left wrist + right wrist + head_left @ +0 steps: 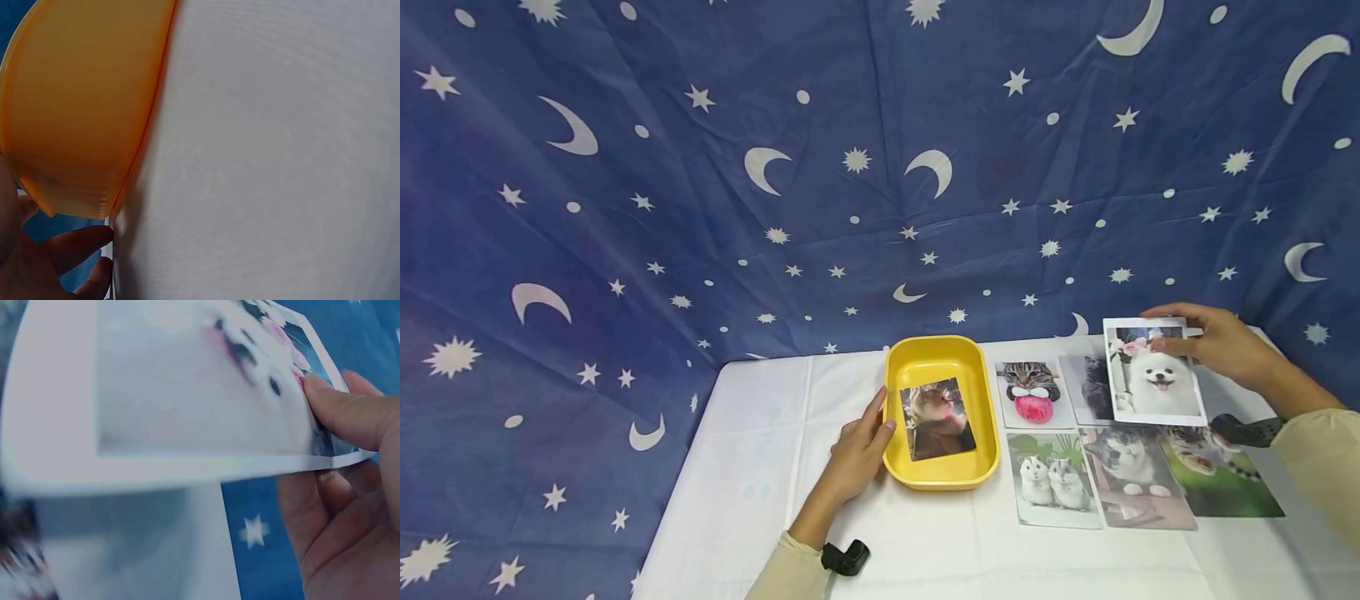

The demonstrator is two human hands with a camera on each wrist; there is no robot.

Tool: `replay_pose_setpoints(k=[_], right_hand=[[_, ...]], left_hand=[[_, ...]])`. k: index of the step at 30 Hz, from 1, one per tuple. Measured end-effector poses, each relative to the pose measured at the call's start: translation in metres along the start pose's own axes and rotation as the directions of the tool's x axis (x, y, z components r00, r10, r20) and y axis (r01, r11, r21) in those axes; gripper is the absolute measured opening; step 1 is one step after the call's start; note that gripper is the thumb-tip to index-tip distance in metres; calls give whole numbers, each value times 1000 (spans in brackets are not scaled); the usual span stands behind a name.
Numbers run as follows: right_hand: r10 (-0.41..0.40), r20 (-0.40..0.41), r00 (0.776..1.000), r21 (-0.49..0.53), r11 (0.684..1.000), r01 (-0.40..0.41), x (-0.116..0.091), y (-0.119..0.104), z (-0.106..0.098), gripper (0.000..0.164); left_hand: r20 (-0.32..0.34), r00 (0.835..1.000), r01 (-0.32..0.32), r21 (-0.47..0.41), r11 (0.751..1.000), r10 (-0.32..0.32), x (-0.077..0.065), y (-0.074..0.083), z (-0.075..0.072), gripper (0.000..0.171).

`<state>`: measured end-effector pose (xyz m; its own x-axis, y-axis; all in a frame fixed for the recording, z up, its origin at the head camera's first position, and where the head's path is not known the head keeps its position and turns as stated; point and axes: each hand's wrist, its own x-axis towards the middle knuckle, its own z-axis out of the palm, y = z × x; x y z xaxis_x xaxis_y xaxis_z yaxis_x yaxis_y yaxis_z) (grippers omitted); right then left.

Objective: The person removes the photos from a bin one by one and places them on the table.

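In the head view my right hand point(1221, 346) pinches a white-bordered photo print of a fluffy white dog with pink flowers point(1157, 383), thumb on its face and fingers behind. The right wrist view shows this grip at the print's edge, with the right thumb point(350, 412) over the picture. My left hand point(853, 454) holds a yellow tray point(992, 433) by its left side, thumb at the rim. From the left wrist, the left hand point(37, 262) shows at the tray's end, its lower fingers spread. Inside the tray lies a photo of a brown furry animal point(936, 421).
Right of the tray lie a tabby cat photo with a pink ball point(1033, 396), a dark grey cat photo point(1093, 387), a photo of two small rodents point(1052, 479), a grey-white cat photo point(1138, 479) and a striped-tail animal photo point(1225, 479). Behind the white table point(760, 433) hangs a starry blue cloth point(850, 208).
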<state>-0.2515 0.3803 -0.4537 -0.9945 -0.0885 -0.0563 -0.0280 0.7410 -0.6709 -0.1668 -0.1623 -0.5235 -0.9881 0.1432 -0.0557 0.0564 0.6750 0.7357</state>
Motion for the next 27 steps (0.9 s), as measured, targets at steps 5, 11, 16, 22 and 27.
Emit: replay_pose_setpoints(k=[5, 11, 16, 22, 27], right_hand=[[27, -13, 1000, -43, 999, -28, 7, 26, -25, 66], [53, 9, 999, -42, 998, -53, 16, 42, -34, 68], [80, 37, 996, 10, 997, -81, 20, 57, -27, 65], [82, 32, 996, -45, 996, -80, 26, 75, -16, 69], [103, 72, 992, -43, 994, -100, 28, 84, -9, 76]], left_hand=[[5, 1000, 7, 2, 1000, -7, -1, 0, 0, 56], [2, 1000, 3, 10, 1000, -3, 0, 1, -1, 56], [5, 1000, -4, 6, 1000, 4, -1, 2, -2, 56], [11, 1000, 3, -3, 1000, -3, -1, 4, -2, 56], [11, 1000, 8, 2, 1000, -8, -1, 4, -2, 56]])
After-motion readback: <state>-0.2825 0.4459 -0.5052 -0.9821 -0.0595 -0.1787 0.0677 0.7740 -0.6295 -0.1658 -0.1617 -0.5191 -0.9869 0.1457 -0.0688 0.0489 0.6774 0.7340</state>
